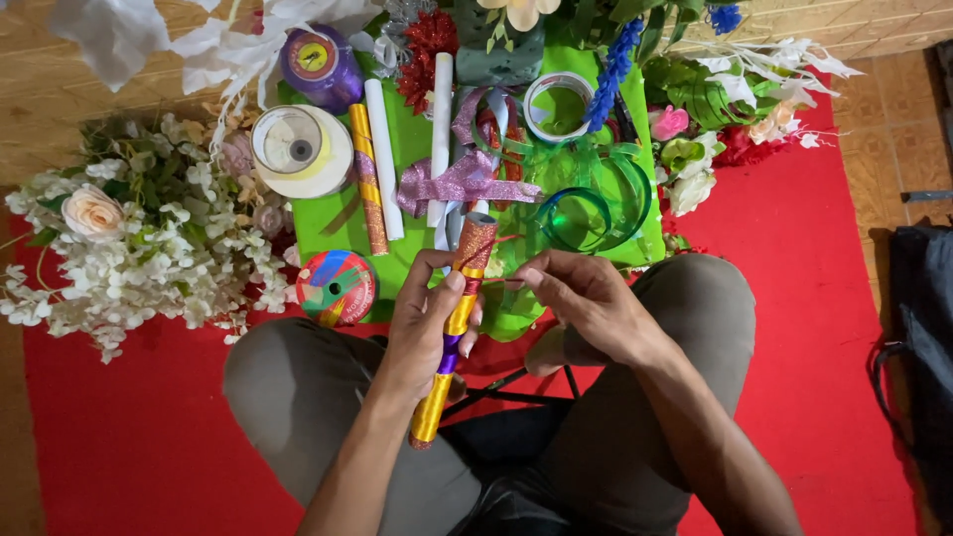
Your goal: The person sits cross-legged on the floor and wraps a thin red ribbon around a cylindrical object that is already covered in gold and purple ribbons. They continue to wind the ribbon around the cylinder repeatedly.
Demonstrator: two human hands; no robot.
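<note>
Left hand wraps around the glittery gold-and-purple stick over the lap; right hand pinches a thin ribbon strand at its red tip. Ribbon spools crowd the green surface.

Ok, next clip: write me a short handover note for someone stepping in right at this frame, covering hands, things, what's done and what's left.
Left hand: gripping the wrapped stick mid-length, held upright over the lap.
Right hand: fingertips pinched beside the stick's upper end; what they pinch is too thin to tell.
Things: the stick shows red glitter at the top, then gold and purple bands. On the green board lie another wrapped stick, white rolls, a pink glitter ribbon and ribbon spools.
Done: this stick looks wrapped along its whole visible length.
Left: securing the top end, probably; the white rolls remain bare.
</note>
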